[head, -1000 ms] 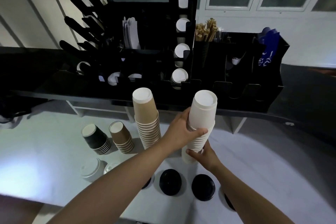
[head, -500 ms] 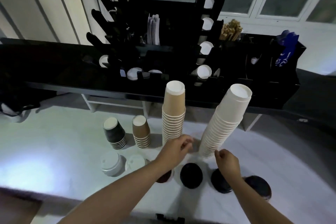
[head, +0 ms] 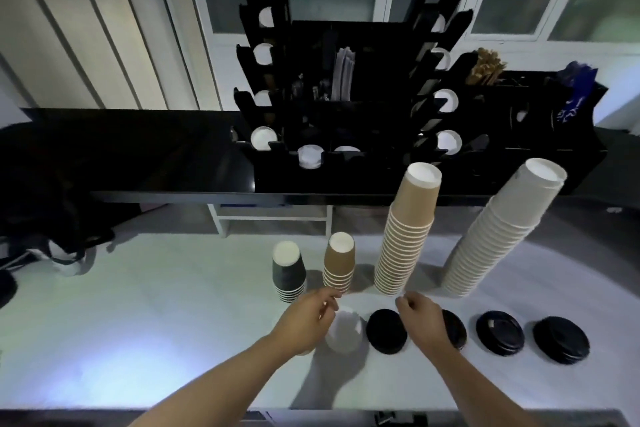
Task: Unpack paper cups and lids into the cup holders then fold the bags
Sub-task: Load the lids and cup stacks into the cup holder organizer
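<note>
Both hands have come off the tall white cup stack (head: 498, 236), which a second ago was being gripped and carried and is now standing on the white counter (head: 156, 322), leaning to the right at its top. The left hand (head: 306, 321) is hovering with fingers loosely curled and grasping nothing, just over a white lid stack (head: 346, 331). The right hand (head: 420, 317) is hanging the same way, fingers curled but holding nothing, over the black lids.

Four stacks of upturned cups are standing in a row: a short black stack (head: 289, 272), a short brown stack (head: 339, 262), a tall brown stack (head: 407, 236) and the tall white one at the right end. All are ribbed along the rims and showing white bases. In front of them four black lid piles are lying side by side: one (head: 384, 331) between the hands, one (head: 455, 329) partly hidden by the right wrist, one (head: 499, 332) farther right and one (head: 560, 340) at the end. Whether another white pile is lying under the left hand cannot be told.

Behind, on a black shelf (head: 138, 156), the black cup holder (head: 346, 135) is showing white cup bottoms in its round openings, with brown stir sticks (head: 486, 68) at the right.
</note>
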A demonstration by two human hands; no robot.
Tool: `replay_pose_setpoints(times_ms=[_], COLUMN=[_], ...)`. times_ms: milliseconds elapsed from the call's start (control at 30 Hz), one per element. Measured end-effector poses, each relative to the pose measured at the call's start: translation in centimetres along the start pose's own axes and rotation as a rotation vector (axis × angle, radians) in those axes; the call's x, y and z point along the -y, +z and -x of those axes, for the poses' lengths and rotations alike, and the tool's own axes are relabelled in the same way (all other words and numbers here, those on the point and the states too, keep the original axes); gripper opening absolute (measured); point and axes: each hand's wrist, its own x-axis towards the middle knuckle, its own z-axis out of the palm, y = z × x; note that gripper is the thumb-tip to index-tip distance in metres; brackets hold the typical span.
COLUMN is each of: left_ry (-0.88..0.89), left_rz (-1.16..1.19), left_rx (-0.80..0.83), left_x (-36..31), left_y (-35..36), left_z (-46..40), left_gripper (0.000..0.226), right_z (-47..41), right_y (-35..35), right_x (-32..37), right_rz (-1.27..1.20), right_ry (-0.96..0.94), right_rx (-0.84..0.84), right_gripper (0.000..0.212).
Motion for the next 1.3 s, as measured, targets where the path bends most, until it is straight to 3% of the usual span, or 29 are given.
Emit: replay_pose_setpoints(times_ms=[233, 433, 567, 800, 867, 967, 1100, 1200, 1300], left_ry=[-0.046, -0.069, -0.126, -0.327, -0.334, -0.318, -0.259, -0.157, 0.0], left_rz=[-0.016, -0.066, -0.08, -0.035, -0.041, -0.041, -0.125, -0.139, 0.006], left_rx=[-0.211, -0.331, -0.364, -0.151, -0.112, -0.07, 0.087, 0.239, 0.292], left_x=[3.1, 4.9, 5.8, 8.5, 9.4, 10.6, 12.2, 13.6, 14.4], left_y=[-3.7, -5.9, -6.6, -7.3, -7.5, -8.0, -8.9, -8.1, -6.8], left_z=[0.8, 0.7, 0.5, -0.4, -0.7, -1.1, -1.7, -0.5, 1.1], left_gripper=[0.022, 0.024, 0.034, 0.075, 0.077, 0.073, 0.05, 0.038, 0.027], right_z=[-0.3, -1.8, -2.5, -3.8, -4.2, -4.6, -4.8, -3.3, -0.9], right_y=[3.4, 4.1, 4.3, 6.7, 7.8, 8.9, 9.9, 11.3, 12.8], right_x=[5.6, 9.0, 10.7, 16.0, 17.7, 19.1, 18.8, 16.6, 13.8], right_rz=[0.034, 0.092, 0.161, 0.215, 0.241, 0.306, 0.321, 0.29, 0.256], right_ry=[-0.183, -0.392, -0.425, -0.669, -0.684, -0.706, -0.667, -0.658, -0.622], right_rx=[0.115, 0.22, 0.285, 0.369, 0.389, 0.381, 0.239, 0.302, 0.325], right_gripper=[0.035, 0.041, 0.025, 0.011, 0.028, 0.038, 0.028, 0.022, 0.027])
